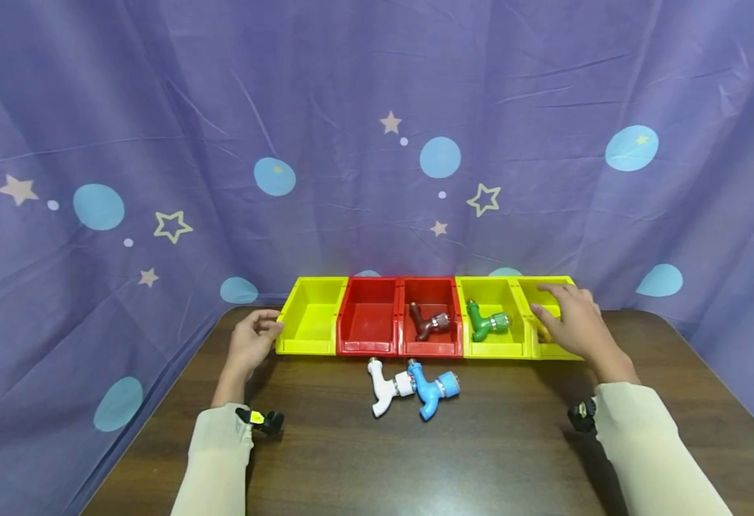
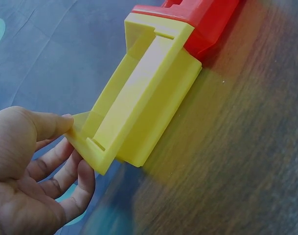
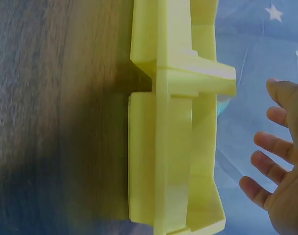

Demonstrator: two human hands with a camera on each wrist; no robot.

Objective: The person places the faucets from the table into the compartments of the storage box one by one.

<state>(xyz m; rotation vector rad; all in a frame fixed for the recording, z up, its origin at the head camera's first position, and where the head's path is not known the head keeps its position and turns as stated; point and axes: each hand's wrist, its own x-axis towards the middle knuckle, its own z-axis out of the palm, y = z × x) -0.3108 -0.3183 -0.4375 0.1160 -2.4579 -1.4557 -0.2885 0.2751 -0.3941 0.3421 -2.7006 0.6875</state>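
My left hand (image 1: 252, 340) pinches the outer side wall of the leftmost yellow bin (image 2: 131, 110), thumb at its edge and fingers curled outside. My right hand (image 1: 577, 320) is over the rightmost yellow bin (image 3: 173, 161), fingers spread and apart from it in the right wrist view. Inside that bin a small yellow-brown thing (image 1: 544, 335) shows, mostly hidden by the hand. A green tap (image 1: 485, 322) lies in the neighbouring yellow bin (image 1: 496, 349), and a dark brown tap (image 1: 426, 322) in a red bin (image 1: 430, 347). The other red bin (image 1: 369, 315) holds nothing visible.
A white tap (image 1: 386, 387) and a blue tap (image 1: 431, 389) lie side by side on the brown wooden table (image 1: 351, 466), in front of the red bins. The bins stand in one row near the back edge. A purple patterned curtain (image 1: 351, 143) hangs behind.
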